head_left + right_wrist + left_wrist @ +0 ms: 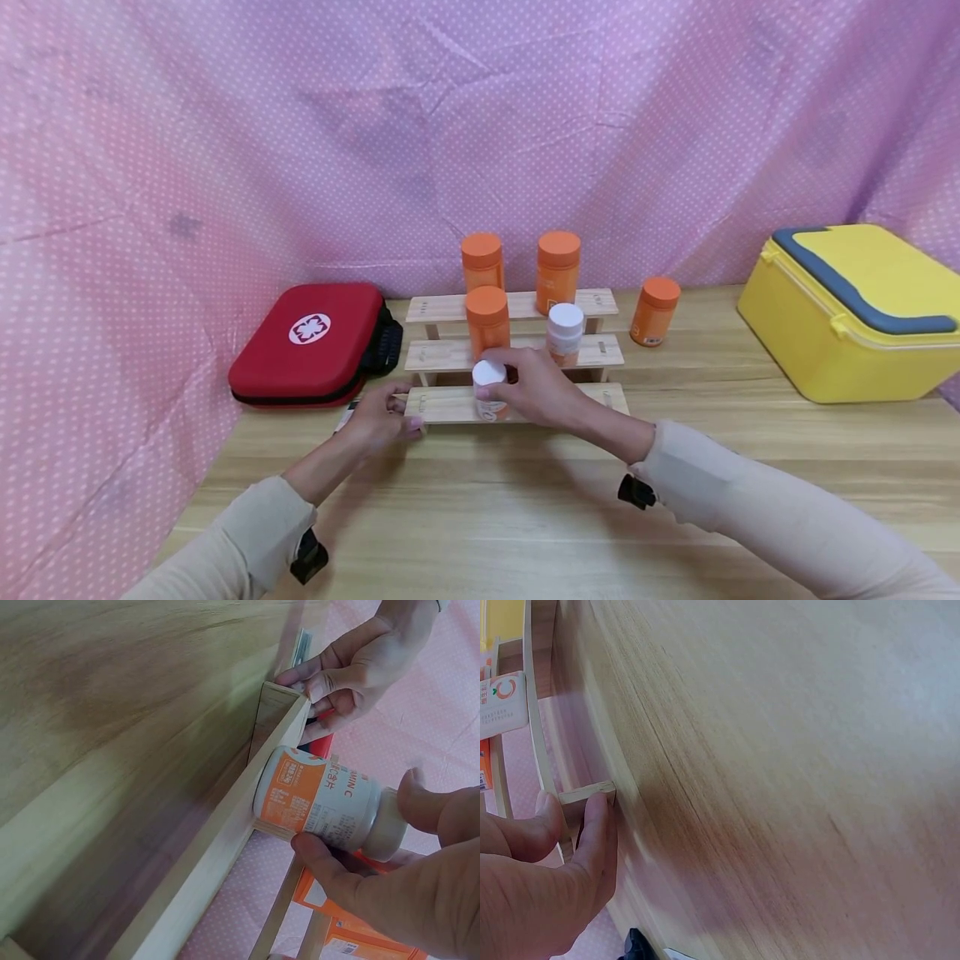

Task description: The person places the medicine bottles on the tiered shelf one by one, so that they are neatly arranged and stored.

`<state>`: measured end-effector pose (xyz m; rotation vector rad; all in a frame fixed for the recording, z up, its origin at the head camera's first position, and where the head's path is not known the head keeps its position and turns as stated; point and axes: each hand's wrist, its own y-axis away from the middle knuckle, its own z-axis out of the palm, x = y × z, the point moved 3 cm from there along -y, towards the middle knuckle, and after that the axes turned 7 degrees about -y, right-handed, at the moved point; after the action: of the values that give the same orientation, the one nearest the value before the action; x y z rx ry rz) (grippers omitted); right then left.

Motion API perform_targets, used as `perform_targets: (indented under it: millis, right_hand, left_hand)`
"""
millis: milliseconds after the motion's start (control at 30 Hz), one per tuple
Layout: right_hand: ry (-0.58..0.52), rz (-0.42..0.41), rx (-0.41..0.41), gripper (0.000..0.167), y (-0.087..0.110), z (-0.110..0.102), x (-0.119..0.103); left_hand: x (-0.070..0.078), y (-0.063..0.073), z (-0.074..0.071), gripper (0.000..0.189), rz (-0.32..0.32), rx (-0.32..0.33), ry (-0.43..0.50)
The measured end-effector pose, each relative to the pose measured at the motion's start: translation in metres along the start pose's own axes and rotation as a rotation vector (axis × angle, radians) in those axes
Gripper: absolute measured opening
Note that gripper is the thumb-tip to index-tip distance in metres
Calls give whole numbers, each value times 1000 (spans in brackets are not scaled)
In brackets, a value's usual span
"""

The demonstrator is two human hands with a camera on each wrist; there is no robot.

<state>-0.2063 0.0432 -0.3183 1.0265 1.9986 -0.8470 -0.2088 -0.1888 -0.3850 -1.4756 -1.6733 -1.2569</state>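
Note:
A three-step wooden rack (442, 406) stands on the table. At the left end of its lowest step, my left hand (375, 423) pinches the rack, thumb on one side and fingers against the end support (585, 793). My right hand (536, 386) has thumb and fingers around a white-capped vitamin C bottle (319, 799), upright on that step left of its middle. Behind it on the middle step are an orange bottle (487, 315) and another white-capped bottle (565, 327). Two orange bottles, one left (482, 257) and one right (558, 265), occupy the top step.
To the rack's left lies a red first-aid case (262, 358) with a black strap. Another orange bottle (654, 312) stands on the table right of the rack. Farther right is a yellow box (810, 350) with a grey-trimmed lid. A pink dotted cloth (375, 150) hangs behind.

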Motion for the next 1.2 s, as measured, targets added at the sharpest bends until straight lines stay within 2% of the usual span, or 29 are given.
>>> perform_targets:
  millis: [300, 467, 733, 967, 1200]
  right_hand:
    - [21, -41, -17, 36, 5, -2, 1]
    - [9, -28, -29, 46, 17, -15, -4]
    - [75, 13, 18, 54, 60, -53, 1]
    - [128, 90, 42, 51, 99, -83, 18]
    - [208, 115, 126, 48, 127, -111, 37]
  left_hand:
    - [0, 1, 2, 59, -7, 8, -15]
    - [-1, 0, 2, 59, -9, 14, -12]
    - [-2, 1, 2, 59, -14, 15, -12]
    - [0, 2, 2, 60, -22, 6, -22]
    - [3, 3, 2, 62, -15, -6, -22]
